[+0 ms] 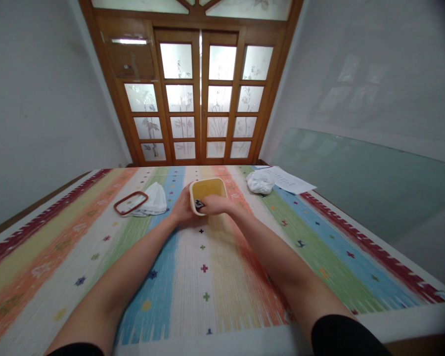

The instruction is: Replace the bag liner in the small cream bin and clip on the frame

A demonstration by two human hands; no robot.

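A yellow container (208, 186) with a pale rim stands on the striped cloth, its open top tilted toward me. My left hand (183, 206) is wrapped round its left side. Over the rim, my right hand (214, 204) reaches into the container with its fingers closed at a small dark and silvery object (199, 203). What exactly that object is, I cannot make out.
On the left, a reddish-brown frame (120, 211) overlaps a white cloth or bag (155, 200). A crumpled white bundle (260, 182) and a printed paper sheet (294, 182) lie at the back right. Wooden doors with glass panes (200, 94) stand beyond the table.
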